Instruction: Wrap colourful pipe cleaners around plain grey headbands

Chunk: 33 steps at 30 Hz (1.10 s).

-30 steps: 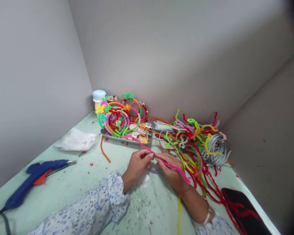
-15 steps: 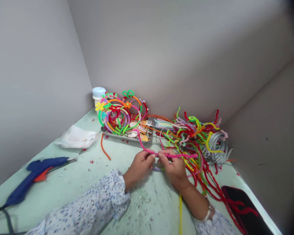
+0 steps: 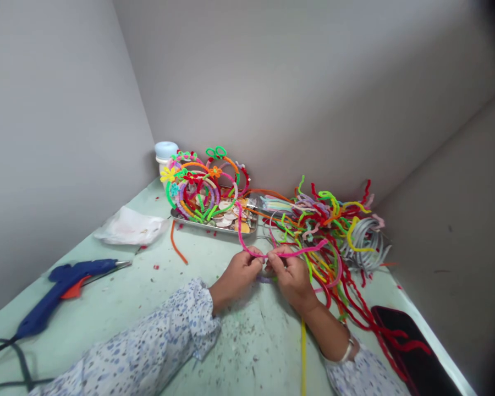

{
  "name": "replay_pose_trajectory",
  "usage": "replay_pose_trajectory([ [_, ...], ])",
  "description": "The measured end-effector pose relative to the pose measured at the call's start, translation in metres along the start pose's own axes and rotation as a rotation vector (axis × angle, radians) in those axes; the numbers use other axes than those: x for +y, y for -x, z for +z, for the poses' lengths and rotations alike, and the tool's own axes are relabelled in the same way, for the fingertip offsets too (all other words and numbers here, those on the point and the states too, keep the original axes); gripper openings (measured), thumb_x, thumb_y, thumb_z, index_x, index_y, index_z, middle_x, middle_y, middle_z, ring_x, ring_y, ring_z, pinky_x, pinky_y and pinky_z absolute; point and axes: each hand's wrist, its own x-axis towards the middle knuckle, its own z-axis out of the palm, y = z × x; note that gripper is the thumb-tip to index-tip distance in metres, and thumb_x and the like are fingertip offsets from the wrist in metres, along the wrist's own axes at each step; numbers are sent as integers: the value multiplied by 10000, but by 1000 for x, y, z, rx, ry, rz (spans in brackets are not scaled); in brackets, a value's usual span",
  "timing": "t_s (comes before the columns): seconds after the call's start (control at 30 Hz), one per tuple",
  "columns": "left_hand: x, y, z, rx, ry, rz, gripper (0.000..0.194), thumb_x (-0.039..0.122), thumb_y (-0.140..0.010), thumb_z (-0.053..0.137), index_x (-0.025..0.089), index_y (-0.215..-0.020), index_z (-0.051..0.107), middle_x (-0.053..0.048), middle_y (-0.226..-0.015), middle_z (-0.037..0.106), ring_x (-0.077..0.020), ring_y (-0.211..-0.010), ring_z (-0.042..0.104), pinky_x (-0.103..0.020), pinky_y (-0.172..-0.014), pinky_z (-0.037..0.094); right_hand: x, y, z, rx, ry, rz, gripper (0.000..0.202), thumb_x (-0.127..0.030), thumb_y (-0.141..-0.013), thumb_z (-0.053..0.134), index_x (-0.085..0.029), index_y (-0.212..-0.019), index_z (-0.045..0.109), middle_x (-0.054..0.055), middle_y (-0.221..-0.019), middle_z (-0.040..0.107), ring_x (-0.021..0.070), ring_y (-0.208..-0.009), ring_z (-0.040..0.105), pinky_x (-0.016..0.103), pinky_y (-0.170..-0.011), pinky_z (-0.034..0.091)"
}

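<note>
Between my two hands a bright pink pipe cleaner (image 3: 300, 253) is pinched near its middle. One end bends up on the left; the other slants out to the right. My left hand (image 3: 242, 272) is closed on it with thumb and forefinger. Close beside, my right hand (image 3: 291, 278) pinches it as well, the fingertips almost meeting. Under the hands, a headband (image 3: 266, 279) with lilac and green sections is partly hidden. Behind them stands a metal tray (image 3: 214, 229) with small flat pieces in it and several pipe-cleaner headbands (image 3: 202, 187), some bearing flowers.
Loose pipe cleaners (image 3: 325, 220) are heaped to the right beside a bundle of grey bands (image 3: 365, 247). A phone (image 3: 412, 352) lies at the right edge. On the left are a blue glue gun (image 3: 53, 291) with its cord and a plastic bag (image 3: 130, 228). A blue-lidded container (image 3: 166, 151) stands behind.
The left end of the pink pipe cleaner now stands more upright, and its right end has risen. Both hands stay close together on it. The whole view has shifted slightly.
</note>
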Motion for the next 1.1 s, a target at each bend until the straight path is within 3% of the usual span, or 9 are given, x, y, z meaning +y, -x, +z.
replay_pose_trajectory([
  [0.2, 3, 1, -3, -14, 151, -35, 174, 321, -785, 574, 156, -745, 533, 57, -544, 435, -78, -493, 366, -220, -508, 300, 7, -1, -1, 1, -131, 15, 200, -383, -890, 538, -213, -794, 581, -8, -601, 606, 153, -550, 568, 253, -541, 424],
  [0.47, 0, 0, -3, 14, 106, -31, 240, 366, -781, 604, 128, -803, 588, 44, -558, 484, -76, -482, 401, -219, -490, 314, 2, -2, -2, -9, 58, -143, 178, -336, -884, 547, -197, -799, 618, 5, -696, 628, 144, -622, 580, 249, -609, 433],
  [0.8, -3, -3, 0, 10, -17, -22, 96, 231, -762, 527, 145, -744, 566, 54, -528, 459, -84, -485, 396, -221, -505, 326, 5, -1, -2, -9, 83, -39, 223, -377, -889, 534, -197, -778, 606, -9, -628, 618, 146, -584, 570, 249, -585, 420],
  [0.97, -2, -3, -2, 6, 81, -55, 103, 259, -751, 549, 161, -719, 540, 60, -496, 450, -84, -457, 383, -221, -490, 318, 5, -2, 0, -24, -118, 14, 249, -413, -874, 557, -188, -778, 603, -13, -611, 592, 138, -555, 554, 246, -550, 426],
  [1.1, -1, -3, -4, 27, 159, -57, 110, 249, -747, 553, 168, -679, 519, 63, -460, 427, -81, -434, 363, -218, -464, 285, 6, -6, -2, 106, -367, 103, 263, -425, -852, 589, -186, -959, 614, -26, -620, 590, 135, -558, 554, 239, -533, 433],
])
